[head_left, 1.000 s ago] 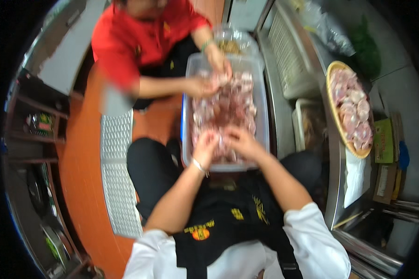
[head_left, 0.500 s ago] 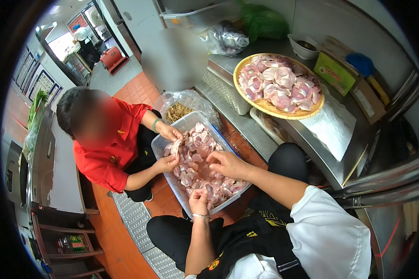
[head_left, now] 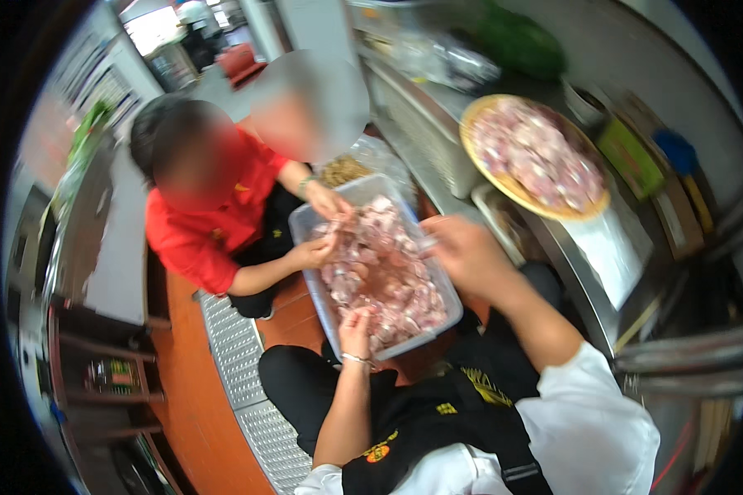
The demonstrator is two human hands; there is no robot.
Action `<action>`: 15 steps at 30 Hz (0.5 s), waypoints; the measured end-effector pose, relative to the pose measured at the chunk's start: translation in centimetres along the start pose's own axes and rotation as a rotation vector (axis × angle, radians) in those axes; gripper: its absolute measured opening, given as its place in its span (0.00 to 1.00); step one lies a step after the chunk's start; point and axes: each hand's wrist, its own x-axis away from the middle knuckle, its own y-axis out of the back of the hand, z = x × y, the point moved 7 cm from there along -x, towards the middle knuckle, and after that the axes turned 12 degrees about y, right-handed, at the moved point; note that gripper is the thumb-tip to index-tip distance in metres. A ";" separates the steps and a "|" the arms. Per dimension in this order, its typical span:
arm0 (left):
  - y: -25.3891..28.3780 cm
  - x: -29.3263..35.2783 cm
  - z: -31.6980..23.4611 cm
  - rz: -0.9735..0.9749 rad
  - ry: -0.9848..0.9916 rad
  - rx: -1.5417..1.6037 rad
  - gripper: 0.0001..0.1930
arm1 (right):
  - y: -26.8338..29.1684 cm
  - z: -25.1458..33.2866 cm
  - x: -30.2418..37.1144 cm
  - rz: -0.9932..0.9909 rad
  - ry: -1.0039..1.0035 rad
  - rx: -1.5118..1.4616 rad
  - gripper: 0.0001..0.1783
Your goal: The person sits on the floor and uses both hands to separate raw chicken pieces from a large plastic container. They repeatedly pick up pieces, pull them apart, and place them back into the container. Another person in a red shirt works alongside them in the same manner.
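A clear plastic tub [head_left: 316,312] on the floor in front of me is filled with pink, rounded pieces of raw meat [head_left: 413,301] that look like gizzards. Over its near end, my left hand [head_left: 356,328] has its fingers pinched together; whatever they hold is too small to make out. My right hand [head_left: 469,252] is above the tub's right rim, so smeared by motion that its fingers cannot be read. Across the tub, a co-worker in a red shirt [head_left: 191,239] has both hands [head_left: 328,202] together over the far left side, handling a piece of meat.
To the right, a round woven tray [head_left: 497,175] heaped with similar meat stands on a steel counter [head_left: 462,107], beside a green box [head_left: 630,157] and a white plastic sheet [head_left: 607,256]. A bag of brownish stuff [head_left: 347,169] lies behind the tub. Metal grating [head_left: 233,351] crosses the tiled floor.
The whole view has shifted, and the scene is blurrier. My right hand has risen from over the meat to the tub's right rim. My left hand stays pinched over the near end.
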 end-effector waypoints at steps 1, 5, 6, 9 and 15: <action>1.0 0.0 0.0 -0.041 0.009 -0.035 0.07 | 3.1 1.6 -2.2 -0.025 -0.042 0.026 0.13; 0.6 -0.5 0.0 -0.079 -0.036 0.061 0.06 | 12.8 -1.1 -3.7 -0.255 -0.167 0.342 0.15; 1.1 -0.7 0.6 -0.083 -0.008 0.126 0.07 | 14.2 -2.5 -3.3 -0.146 -0.211 0.675 0.17; 3.0 -1.3 0.3 -0.198 -0.166 -0.101 0.07 | 13.5 -1.7 -3.1 -0.273 0.002 0.943 0.17; 2.8 0.0 -1.7 -0.239 -0.068 0.131 0.04 | -6.1 -2.8 -1.1 0.391 -0.064 0.020 0.11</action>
